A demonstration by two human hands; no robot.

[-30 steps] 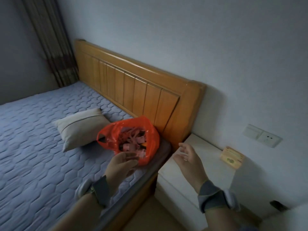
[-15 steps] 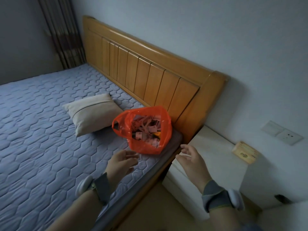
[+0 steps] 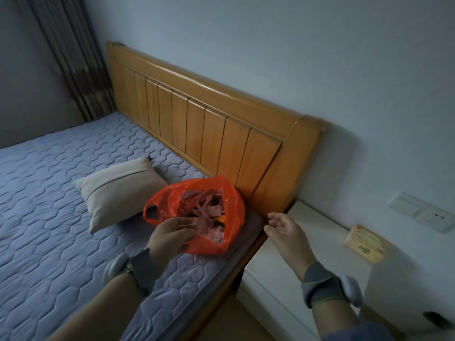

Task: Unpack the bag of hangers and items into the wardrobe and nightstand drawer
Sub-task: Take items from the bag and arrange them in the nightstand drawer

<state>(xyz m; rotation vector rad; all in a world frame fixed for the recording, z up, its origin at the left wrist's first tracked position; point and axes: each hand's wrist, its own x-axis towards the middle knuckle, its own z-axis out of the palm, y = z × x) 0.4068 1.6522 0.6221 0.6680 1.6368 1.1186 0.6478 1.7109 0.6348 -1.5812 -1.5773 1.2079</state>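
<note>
An orange-red plastic bag [image 3: 235, 210] lies open on the bed's near corner, against the headboard. Inside it are pink hangers [image 3: 205, 209] and some dark and yellow items. My left hand [image 3: 170, 238] is at the bag's near rim, fingers curled around the plastic and a pink piece; whether it grips anything is unclear. My right hand [image 3: 288, 232] hovers open and holds nothing, just right of the bag above the left edge of the white nightstand [image 3: 310, 264]. The nightstand's drawer front faces down and looks closed. No wardrobe is in view.
A beige pillow [image 3: 118, 190] lies left of the bag on the blue quilted mattress [image 3: 49, 217]. The wooden headboard [image 3: 221, 119] runs behind. A small wooden box [image 3: 365, 244] sits on the nightstand's back right, under a wall socket [image 3: 423, 215]. Curtains [image 3: 73, 57] hang far left.
My left hand has moved forward from the mattress to the bag's near rim. My right hand has stayed open by the nightstand edge. The view has shifted slightly.
</note>
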